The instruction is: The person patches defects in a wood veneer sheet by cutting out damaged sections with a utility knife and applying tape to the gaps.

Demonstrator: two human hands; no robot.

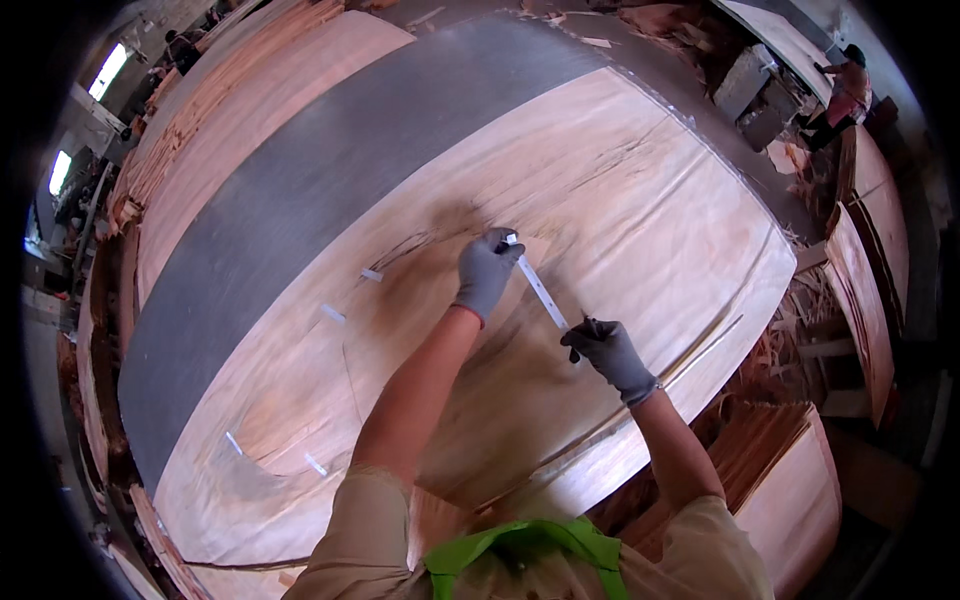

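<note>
A strip of white perforated tape (pixel 543 292) stretches between my two gloved hands, over a large pale wood veneer sheet (pixel 660 200). My left hand (pixel 486 272), in a grey glove with a red cuff, is closed on its upper end, where a white bit shows at the fingertips. My right hand (pixel 612 356), also in a grey glove, pinches the lower end between thumb and fingers. Short white tape pieces, one (pixel 372 275) left of my left hand, stick to the sheet near dark cracks. Whether the stretched strip touches the veneer, I cannot tell.
A dark grey panel (pixel 290 190) borders the veneer on the far left. Stacked veneer sheets (pixel 790 500) stand at the lower right, with scraps around them. At the far right, another person (pixel 850 90) stands beside a pale board.
</note>
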